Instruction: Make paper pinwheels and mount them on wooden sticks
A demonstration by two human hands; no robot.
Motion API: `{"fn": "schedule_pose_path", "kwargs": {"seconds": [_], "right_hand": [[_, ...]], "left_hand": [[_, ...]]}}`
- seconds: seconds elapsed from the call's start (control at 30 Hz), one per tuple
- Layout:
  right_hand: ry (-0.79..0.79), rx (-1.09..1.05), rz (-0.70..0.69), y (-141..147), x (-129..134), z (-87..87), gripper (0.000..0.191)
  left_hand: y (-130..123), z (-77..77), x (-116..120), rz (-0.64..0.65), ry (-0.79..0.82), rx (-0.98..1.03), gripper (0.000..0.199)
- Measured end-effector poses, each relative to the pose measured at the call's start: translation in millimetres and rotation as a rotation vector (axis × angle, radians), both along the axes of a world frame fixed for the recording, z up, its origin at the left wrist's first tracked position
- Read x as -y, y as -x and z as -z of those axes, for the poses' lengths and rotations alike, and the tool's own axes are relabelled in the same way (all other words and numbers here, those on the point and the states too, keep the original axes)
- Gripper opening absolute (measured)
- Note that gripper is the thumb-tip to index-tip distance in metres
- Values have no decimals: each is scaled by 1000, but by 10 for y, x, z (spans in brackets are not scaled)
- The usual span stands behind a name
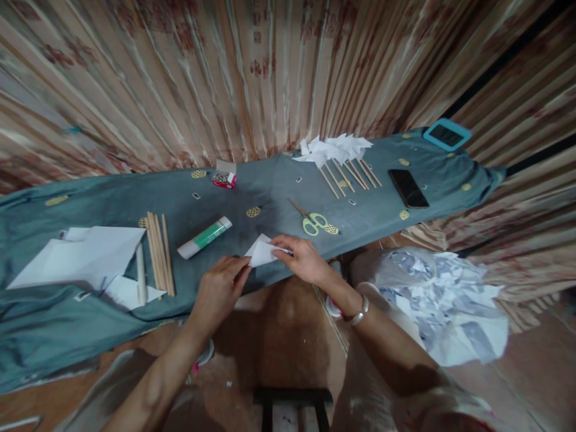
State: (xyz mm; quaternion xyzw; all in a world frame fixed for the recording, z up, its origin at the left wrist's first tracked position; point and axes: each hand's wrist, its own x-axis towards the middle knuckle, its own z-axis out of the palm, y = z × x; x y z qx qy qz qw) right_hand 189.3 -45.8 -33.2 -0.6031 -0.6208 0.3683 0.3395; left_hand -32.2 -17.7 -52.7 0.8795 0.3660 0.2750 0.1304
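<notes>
Between my two hands, at the near edge of the cloth-covered table, is a small folded piece of white paper (pixel 261 252). My left hand (pixel 221 285) pinches its left corner between thumb and fingers. On the other side, my right hand (pixel 300 257) grips the right edge, fingers closed over it. A glue stick (pixel 205 237) with a green label lies to the left of the paper. Scissors (pixel 314 223) with light green handles rest just beyond my right hand. Farther back, several white paper pinwheels (pixel 335 150) on wooden sticks lie in a row.
White paper sheets (pixel 90 258) and several wooden sticks (pixel 159 255) lie at the left. A small red box (pixel 224 179) of metal bits stands near the back. To the right are a phone (pixel 408 188) and a blue-framed device (pixel 447 134). A plastic bag (pixel 450 306) of paper scraps sits on the floor.
</notes>
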Motion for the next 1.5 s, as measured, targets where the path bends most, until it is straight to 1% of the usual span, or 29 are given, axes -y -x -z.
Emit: {"fn": "schedule_pose_path", "kwargs": {"seconds": [0.13, 0.27, 0.37, 0.47, 0.7, 0.87, 1.0, 1.1, 1.3, 1.5], "right_hand": [[1, 6, 28, 14, 13, 6, 18], [-7, 16, 36, 9, 37, 29, 19], [-18, 42, 39, -3, 51, 43, 17], [-24, 71, 49, -4, 59, 51, 16], [-17, 105, 114, 14, 35, 20, 18], [2, 53, 131, -12, -30, 29, 13], [5, 23, 165, -32, -93, 81, 16], [7, 34, 158, -38, -119, 93, 17], [22, 86, 128, -57, -111, 39, 19], [-4, 100, 97, -84, -119, 47, 19]], "left_hand": [[-43, 18, 23, -58, 5, -33, 33], [-85, -5, 64, 11, -56, -64, 30], [-101, -25, 76, 65, -55, -39, 26], [-111, -25, 72, 75, -21, -6, 25], [-142, 6, 40, 19, 96, 39, 26], [-152, -1, 8, 6, 153, 12, 27], [-154, -5, -16, -6, 195, 18, 28], [-168, -21, -18, -14, 242, 47, 28], [-217, -65, 17, -9, 378, 179, 26], [-226, -83, 24, -20, 395, 148, 24]]}}
